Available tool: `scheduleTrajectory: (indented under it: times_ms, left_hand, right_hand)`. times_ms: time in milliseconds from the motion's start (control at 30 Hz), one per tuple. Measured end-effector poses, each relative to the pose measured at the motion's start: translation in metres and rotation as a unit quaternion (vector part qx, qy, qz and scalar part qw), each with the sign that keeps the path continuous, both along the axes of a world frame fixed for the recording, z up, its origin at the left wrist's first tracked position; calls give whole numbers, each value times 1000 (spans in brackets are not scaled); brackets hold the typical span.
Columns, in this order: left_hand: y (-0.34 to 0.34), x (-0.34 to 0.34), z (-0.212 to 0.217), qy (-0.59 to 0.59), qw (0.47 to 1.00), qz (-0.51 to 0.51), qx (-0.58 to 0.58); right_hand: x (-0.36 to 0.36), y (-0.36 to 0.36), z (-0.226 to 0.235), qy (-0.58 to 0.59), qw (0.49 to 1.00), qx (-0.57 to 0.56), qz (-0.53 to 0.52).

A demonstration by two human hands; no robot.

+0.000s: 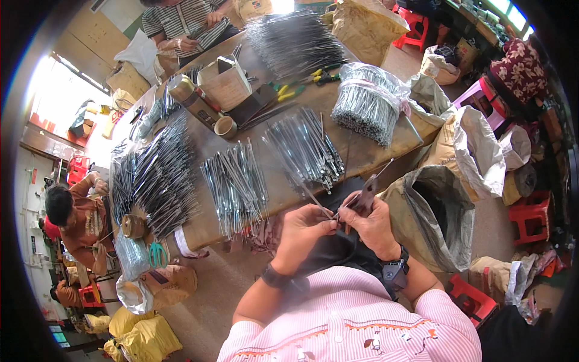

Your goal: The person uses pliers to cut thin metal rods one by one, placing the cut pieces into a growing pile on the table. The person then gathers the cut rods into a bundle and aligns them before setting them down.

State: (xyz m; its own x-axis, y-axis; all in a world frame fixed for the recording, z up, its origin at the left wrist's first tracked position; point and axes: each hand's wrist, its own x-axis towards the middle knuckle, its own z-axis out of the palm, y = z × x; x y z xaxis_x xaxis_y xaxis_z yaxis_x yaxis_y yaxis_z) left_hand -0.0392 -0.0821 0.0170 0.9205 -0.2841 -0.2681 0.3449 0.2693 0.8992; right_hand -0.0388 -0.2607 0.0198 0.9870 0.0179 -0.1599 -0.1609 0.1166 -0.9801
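Thin metal rod pinched at its near end between the fingertips of both hands, just below the near table edge and above the lap, slanting up and left toward the piles. Left hand curled, fingers together, clamped on the rod's lower end. Right hand touching the left at the fingertips, closed around a small dark tool that stands up from the fist, with a second thin rod poking up and right past it. Dark band on the left wrist, watch on the right, pink striped sleeves below. Beyond the hands, on the wooden table, loose fans of the same grey rods: one pile straight ahead, another to its left, a larger dark heap further left. Upright bundle of rods in clear plastic ahead and right. Further back, a cardboard box, a metal flask, a tape roll, yellow-handled pliers, and a big spread of rods at the far end. Open grey sack just right of the right hand, red stools beyond it. Another person in a striped shirt at the far end, one in brown at the left side.
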Motion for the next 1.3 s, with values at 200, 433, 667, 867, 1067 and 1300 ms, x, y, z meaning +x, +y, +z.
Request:
scheduleTrajectory:
  times_ms: [200, 433, 667, 867, 1067, 1300]
  left_hand:
    - [6, -3, -5, 20, 999, -12, 29]
    - [-6, -6, 10, 74, 987, -141, 33]
    - [-12, -4, 24, 50, 986, -160, -20]
    - [-13, -2, 16, 144, 968, -125, -163]
    - [-19, -3, -3, 154, 973, -72, -153]
    - [-17, 1, -5, 86, 994, -21, -57]
  right_hand:
    - [13, -21, 4, -57, 986, 87, -128]
    - [4, -28, -2, 38, 993, 107, -42]
    - [7, -30, 0, 10, 996, 81, -27]
    - [7, -30, 3, 29, 996, 87, -1]
    - [3, -22, 0, -13, 999, 42, -26]
    - [1, -30, -13, 86, 977, 190, -41]
